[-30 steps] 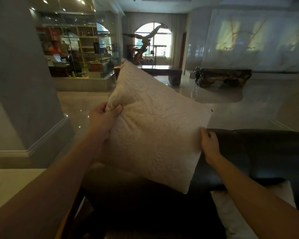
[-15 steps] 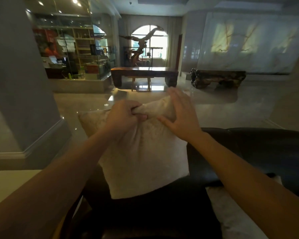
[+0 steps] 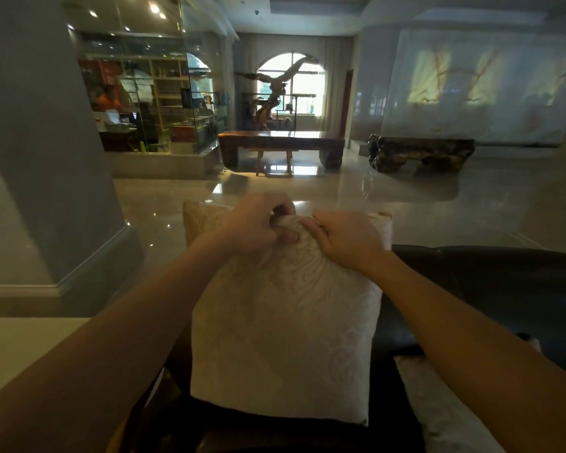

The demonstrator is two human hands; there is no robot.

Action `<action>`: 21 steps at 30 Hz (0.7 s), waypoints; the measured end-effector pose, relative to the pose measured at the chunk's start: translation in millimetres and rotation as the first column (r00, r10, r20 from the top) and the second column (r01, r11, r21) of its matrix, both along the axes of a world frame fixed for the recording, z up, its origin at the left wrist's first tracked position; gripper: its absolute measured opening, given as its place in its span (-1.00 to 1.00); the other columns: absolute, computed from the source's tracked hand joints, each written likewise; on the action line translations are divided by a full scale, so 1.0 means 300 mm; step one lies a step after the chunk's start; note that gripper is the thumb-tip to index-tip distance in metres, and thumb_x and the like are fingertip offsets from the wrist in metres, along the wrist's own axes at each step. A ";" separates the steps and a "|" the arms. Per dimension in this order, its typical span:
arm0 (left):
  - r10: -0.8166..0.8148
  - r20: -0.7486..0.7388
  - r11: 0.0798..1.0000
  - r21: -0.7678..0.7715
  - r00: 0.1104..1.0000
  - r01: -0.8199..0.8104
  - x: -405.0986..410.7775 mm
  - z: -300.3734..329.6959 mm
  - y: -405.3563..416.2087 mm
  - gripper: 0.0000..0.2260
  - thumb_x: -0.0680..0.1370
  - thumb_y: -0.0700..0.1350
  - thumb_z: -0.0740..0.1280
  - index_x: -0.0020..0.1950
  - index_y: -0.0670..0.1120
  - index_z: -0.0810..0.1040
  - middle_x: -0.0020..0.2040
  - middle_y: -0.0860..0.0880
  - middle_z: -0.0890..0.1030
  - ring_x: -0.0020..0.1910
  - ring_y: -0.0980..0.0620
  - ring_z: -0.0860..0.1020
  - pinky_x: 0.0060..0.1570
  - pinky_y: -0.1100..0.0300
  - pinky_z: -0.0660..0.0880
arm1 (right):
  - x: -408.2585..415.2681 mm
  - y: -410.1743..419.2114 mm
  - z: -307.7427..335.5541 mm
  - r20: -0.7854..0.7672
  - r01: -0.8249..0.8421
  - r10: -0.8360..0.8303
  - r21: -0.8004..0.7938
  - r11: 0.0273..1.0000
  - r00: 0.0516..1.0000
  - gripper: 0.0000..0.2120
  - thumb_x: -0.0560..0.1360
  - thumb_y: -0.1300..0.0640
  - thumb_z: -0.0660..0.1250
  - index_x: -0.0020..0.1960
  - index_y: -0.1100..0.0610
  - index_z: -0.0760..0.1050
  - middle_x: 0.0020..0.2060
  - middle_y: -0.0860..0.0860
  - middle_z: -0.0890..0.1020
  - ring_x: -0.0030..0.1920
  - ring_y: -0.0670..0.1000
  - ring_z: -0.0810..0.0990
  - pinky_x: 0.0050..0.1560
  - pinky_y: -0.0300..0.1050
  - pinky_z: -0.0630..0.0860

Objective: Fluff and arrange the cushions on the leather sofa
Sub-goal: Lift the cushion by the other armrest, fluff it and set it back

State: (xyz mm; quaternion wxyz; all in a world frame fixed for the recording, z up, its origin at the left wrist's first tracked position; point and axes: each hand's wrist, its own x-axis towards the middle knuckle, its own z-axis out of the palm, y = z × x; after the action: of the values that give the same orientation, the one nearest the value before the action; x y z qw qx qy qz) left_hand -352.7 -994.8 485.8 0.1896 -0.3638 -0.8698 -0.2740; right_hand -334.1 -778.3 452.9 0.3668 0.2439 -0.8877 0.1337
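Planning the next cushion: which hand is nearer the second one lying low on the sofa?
Right hand: the second cushion lies under its forearm, while the left hand sits across the held cushion.

Both bare forearms reach forward; the left hand and right hand sit close together, fingers curled, pinching.
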 end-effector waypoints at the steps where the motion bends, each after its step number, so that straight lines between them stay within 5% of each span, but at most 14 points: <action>1: 0.028 -0.018 0.999 0.022 0.999 -0.027 -0.002 0.000 -0.016 -0.77 0.46 0.08 0.49 0.04 0.08 0.56 -0.01 0.17 0.56 -0.04 0.18 0.51 -0.09 0.32 0.39 | 0.001 0.004 -0.004 0.017 -0.001 0.001 -0.030 1.000 1.000 -0.62 0.61 -0.22 0.00 -0.24 -0.07 0.38 -0.42 -0.14 0.44 -0.38 -0.18 0.41 -0.28 -0.16 0.34; 8: 0.285 -0.188 0.888 0.420 0.940 -0.185 -0.002 -0.091 -0.221 -0.63 0.56 0.12 0.36 0.30 -0.02 0.52 0.28 0.09 0.51 0.28 0.19 0.40 0.28 0.23 0.32 | 0.003 0.110 -0.019 -0.015 0.068 -0.077 -0.323 0.944 0.997 -0.54 0.61 -0.26 -0.03 -0.25 -0.05 0.44 -0.45 -0.09 0.48 -0.41 -0.13 0.46 -0.28 -0.37 0.32; 13: 0.487 0.217 0.625 0.590 0.846 -0.511 -0.023 -0.239 -0.333 -0.38 0.54 0.27 0.32 0.53 0.05 0.31 0.55 0.01 0.35 0.50 0.01 0.33 0.45 -0.03 0.29 | -0.007 0.128 0.007 -0.075 0.087 -0.148 -0.529 0.844 0.986 -0.57 0.61 -0.24 0.03 -0.36 -0.10 0.29 -0.48 -0.11 0.38 -0.44 -0.06 0.39 -0.29 -0.41 0.30; 16: 0.557 0.343 0.468 0.623 0.757 -0.627 -0.015 -0.297 -0.369 -0.35 0.50 0.33 0.29 0.47 0.00 0.33 0.46 -0.03 0.39 0.44 -0.07 0.38 0.44 -0.19 0.32 | -0.009 0.131 0.019 -0.061 0.136 -0.228 -0.643 0.754 0.972 -0.57 0.63 -0.12 0.12 -0.37 0.01 0.32 -0.49 -0.10 0.34 -0.31 0.05 0.39 -0.21 -0.23 0.27; 18: 0.505 0.374 0.416 0.685 0.778 -0.599 -0.005 -0.329 -0.383 -0.41 0.50 0.31 0.32 0.37 -0.03 0.35 0.34 -0.03 0.42 0.33 -0.07 0.43 0.37 -0.21 0.39 | -0.010 0.135 0.027 -0.045 0.137 -0.239 -0.713 0.688 0.970 -0.58 0.63 -0.09 0.13 -0.38 -0.01 0.27 -0.49 -0.12 0.31 -0.48 -0.04 0.29 -0.33 -0.25 0.26; 21: 0.279 0.559 0.287 0.727 0.781 -0.624 0.012 -0.354 -0.391 -0.30 0.50 0.32 0.36 0.50 -0.01 0.29 0.46 -0.05 0.38 0.45 -0.11 0.37 0.36 -0.11 0.43 | -0.013 0.141 0.043 -0.014 0.168 -0.281 -0.773 0.612 0.960 -0.58 0.65 0.02 0.14 -0.39 -0.06 0.21 -0.48 -0.11 0.30 -0.45 -0.19 0.26 -0.38 -0.47 0.26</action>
State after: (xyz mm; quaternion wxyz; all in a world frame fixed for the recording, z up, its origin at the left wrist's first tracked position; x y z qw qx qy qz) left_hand -349.2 -1112.1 379.7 0.2750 0.1088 -0.6753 -0.6756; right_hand -337.9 -736.0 465.8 0.5077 -0.0389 -0.7443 0.4322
